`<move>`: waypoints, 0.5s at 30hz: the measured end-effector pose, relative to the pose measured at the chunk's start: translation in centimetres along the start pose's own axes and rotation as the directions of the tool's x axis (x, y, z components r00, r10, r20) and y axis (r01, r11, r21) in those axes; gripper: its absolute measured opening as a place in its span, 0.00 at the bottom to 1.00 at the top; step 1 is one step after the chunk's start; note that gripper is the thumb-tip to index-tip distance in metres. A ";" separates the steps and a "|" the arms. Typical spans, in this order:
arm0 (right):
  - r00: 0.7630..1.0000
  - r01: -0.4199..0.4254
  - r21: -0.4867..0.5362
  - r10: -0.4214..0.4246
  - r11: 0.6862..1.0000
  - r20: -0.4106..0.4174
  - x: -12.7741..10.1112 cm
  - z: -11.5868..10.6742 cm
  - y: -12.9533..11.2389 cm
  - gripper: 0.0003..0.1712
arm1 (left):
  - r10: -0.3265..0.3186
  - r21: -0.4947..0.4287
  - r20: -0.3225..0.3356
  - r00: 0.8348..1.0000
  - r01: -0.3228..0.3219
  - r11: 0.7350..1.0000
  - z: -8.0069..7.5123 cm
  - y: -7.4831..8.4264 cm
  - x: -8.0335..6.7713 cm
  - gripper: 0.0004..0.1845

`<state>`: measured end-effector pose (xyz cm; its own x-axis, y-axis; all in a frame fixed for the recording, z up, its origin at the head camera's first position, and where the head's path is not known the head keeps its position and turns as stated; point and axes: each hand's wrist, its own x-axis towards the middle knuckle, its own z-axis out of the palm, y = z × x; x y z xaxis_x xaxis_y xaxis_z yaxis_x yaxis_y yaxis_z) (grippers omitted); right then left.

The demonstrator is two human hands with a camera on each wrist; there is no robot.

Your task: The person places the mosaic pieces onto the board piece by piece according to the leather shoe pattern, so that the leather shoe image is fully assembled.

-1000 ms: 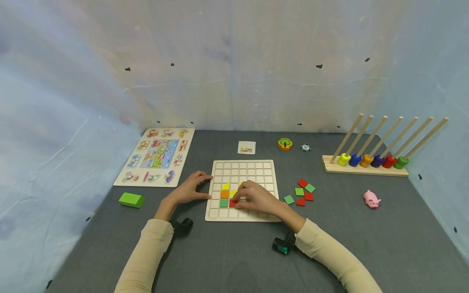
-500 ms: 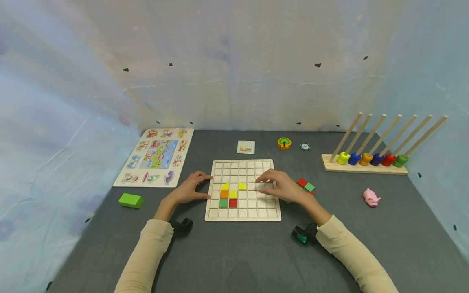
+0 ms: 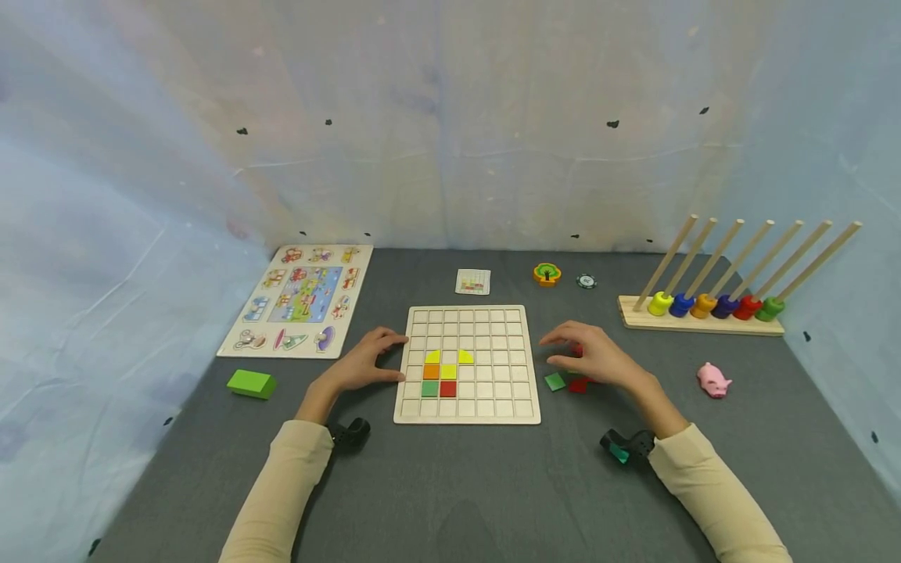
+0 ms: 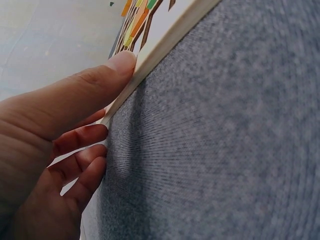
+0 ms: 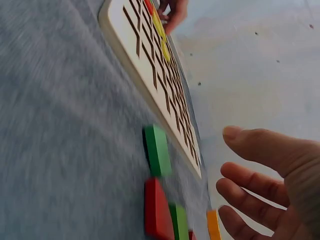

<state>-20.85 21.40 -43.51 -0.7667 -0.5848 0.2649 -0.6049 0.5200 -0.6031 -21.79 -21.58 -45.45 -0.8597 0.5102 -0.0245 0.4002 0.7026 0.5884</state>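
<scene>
A wooden grid board [image 3: 507, 407] lies on the grey mat, with yellow, orange, green and red tiles [image 3: 439, 373] set in its left part. My left hand [image 3: 366, 361] rests against the board's left edge; in the left wrist view its thumb [image 4: 95, 87] presses the board's side [image 4: 155, 50]. My right hand [image 3: 594, 356] hovers, fingers spread and empty, over loose tiles right of the board. A green tile [image 3: 554, 381] and a red tile [image 3: 579, 385] show beside it. The right wrist view shows the open fingers [image 5: 250, 170] above the green tile [image 5: 157, 150] and red tile [image 5: 157, 210].
A picture puzzle board [image 3: 299, 301] and a green block [image 3: 252, 383] lie to the left. A small card [image 3: 473, 282], a tree piece [image 3: 547, 274] and a chip [image 3: 586, 281] sit behind the grid. A peg rack with rings [image 3: 704, 309] and a pink pig [image 3: 714, 381] are right.
My right hand left the red tile in the grid and moved right, off the board, to above the loose tiles. The left hand stayed put.
</scene>
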 end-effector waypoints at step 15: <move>0.989 -0.130 -0.079 0.124 0.988 -0.076 -1.7 -0.9 3.6 0.17 | 0.014 -0.005 0.000 1.000 -0.014 1.000 0.0 -0.1 0.0 0.37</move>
<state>-21.93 24.86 -45.45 -0.8502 -0.4666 0.2440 -0.5148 0.6394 -0.5710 -21.78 -21.61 -45.51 -0.8542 0.5196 -0.0161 0.4104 0.6930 0.5928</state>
